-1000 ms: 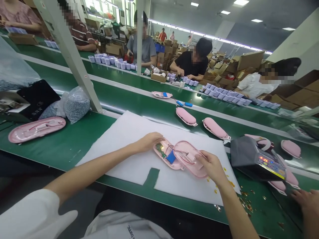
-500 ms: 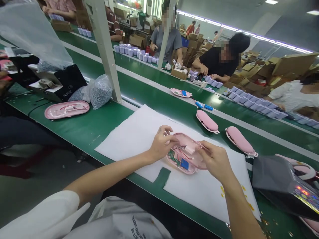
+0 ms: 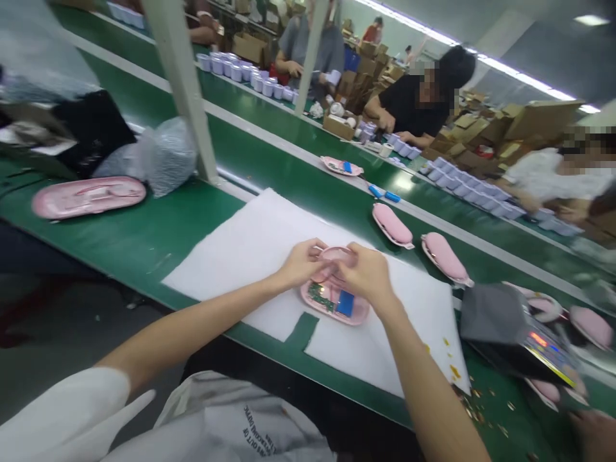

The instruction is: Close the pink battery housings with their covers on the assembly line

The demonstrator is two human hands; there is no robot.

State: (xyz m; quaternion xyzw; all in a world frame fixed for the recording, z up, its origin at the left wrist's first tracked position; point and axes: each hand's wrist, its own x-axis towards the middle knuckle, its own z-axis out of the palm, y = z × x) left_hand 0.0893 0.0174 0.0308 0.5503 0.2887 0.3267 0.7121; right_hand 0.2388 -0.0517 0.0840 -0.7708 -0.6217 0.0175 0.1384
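A pink oval shell half (image 3: 337, 254) is held between my left hand (image 3: 298, 264) and my right hand (image 3: 369, 273), tilted on end, with thumbs on its near side. Fingers cover much of it. Just below lies a second pink shell half (image 3: 359, 316), its hollow side up, on a white foam sheet (image 3: 240, 256). Inside that half are a green circuit board (image 3: 319, 295) and a blue battery pack (image 3: 345, 303). Whether the two halves touch cannot be made out.
To the left lies another pink shell half (image 3: 89, 196) near a bag of small parts (image 3: 168, 157). Closed pink cases (image 3: 392, 224) sit at the back right. A dark machine with a lit display (image 3: 510, 327) stands right. A post (image 3: 180, 90) rises behind. Co-workers sit across the conveyor.
My right hand has moved left, close to my left hand. The held shell half has turned from lying lengthwise to tilted on end. The whole view has shifted slightly.
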